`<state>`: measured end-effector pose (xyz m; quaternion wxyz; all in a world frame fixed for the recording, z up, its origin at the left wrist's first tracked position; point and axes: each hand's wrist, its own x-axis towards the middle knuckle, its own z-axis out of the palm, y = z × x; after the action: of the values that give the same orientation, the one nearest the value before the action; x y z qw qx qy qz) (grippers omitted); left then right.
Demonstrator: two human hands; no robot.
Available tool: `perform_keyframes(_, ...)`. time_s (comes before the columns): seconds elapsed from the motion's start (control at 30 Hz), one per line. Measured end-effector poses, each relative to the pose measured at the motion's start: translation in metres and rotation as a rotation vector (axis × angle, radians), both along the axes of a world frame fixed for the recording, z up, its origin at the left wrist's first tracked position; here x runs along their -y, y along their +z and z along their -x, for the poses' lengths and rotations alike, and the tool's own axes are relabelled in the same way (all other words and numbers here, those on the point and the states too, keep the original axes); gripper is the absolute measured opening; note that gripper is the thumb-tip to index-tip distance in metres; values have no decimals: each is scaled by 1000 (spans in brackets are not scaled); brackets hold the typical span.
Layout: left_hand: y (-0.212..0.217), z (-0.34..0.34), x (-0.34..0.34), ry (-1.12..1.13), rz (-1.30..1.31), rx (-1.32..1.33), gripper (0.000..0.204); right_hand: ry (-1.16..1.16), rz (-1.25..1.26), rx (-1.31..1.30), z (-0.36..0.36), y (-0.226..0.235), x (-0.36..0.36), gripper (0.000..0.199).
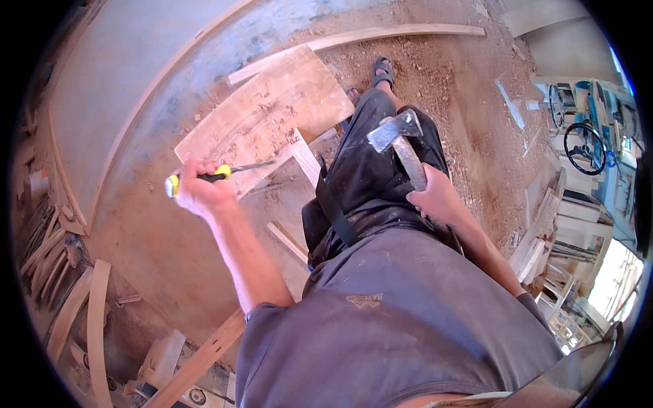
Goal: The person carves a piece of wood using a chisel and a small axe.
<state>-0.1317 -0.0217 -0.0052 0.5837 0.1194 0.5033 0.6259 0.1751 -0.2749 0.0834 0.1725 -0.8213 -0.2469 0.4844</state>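
My left hand is closed around the yellow-and-black handle of a chisel, whose slim metal blade points right. The blade hovers over a wide wooden board strewn with wood chips. My right hand grips a hatchet by its short wooden handle. The hatchet's metal head is raised in front of my dark trousers. Between my two hands, a pale wooden piece juts from the board's near side toward my legs.
A long curved wooden strip lies beyond the board, and more bent strips are at the left. Wood shavings cover the brown floor. Stacked timber and a black steering wheel are at the right.
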Motion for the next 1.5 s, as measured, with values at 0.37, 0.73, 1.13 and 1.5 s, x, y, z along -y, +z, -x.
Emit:
perform_keyframes(0.37, 26, -49, -3, -380, -250, -309, 49, -27, 66, -78, -3, -20, 9, 36)
perform_keyframes(0.73, 6, -84, -8, -362, -437, -57, 15, -23, 137, -136, -12, -27, 1, 47)
perform_keyframes(1.13, 8, -116, -12, -569, -415, -286, 11, 156, -37, 147, -14, -18, -19, 34)
perform_keyframes(1.5, 11, -128, 10, -584, -723, -669, 27, 657, -589, 406, 7, 45, -127, 28)
